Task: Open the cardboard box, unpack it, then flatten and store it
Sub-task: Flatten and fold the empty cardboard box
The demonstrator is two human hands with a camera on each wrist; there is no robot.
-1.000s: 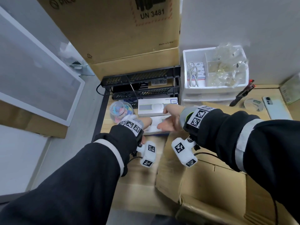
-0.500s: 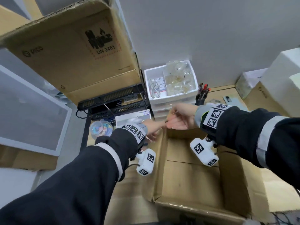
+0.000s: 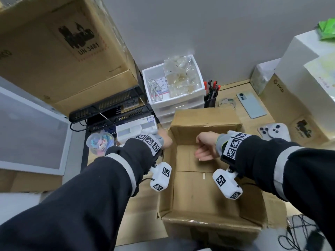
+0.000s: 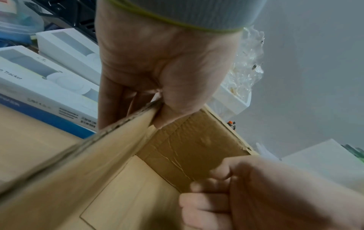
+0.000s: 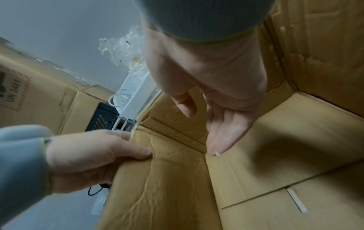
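The brown cardboard box [image 3: 165, 180] stands open on the desk with its flaps out, and I see nothing inside it. My left hand [image 3: 165, 140] grips the top edge of its left wall near the far corner. In the left wrist view this left hand [image 4: 138, 109] has its thumb inside the wall and its fingers outside. My right hand [image 3: 202, 153] hangs inside the box near the far wall and holds nothing. In the right wrist view the right hand [image 5: 204, 132] points its relaxed fingers down at the box floor [image 5: 275, 147].
White product boxes [image 3: 136, 129] and a plastic tub [image 3: 99, 142] lie left of the box. Behind it stand a white drawer unit [image 3: 174, 84] and a pen cup [image 3: 210, 98]. A phone [image 3: 251, 104] and a controller [image 3: 277, 131] lie at the right, cables [image 3: 299, 232] at the lower right.
Both hands left the white product boxes and came right to the cardboard box. The left hand took hold of its left wall; the right hand dropped inside. My view swung right.
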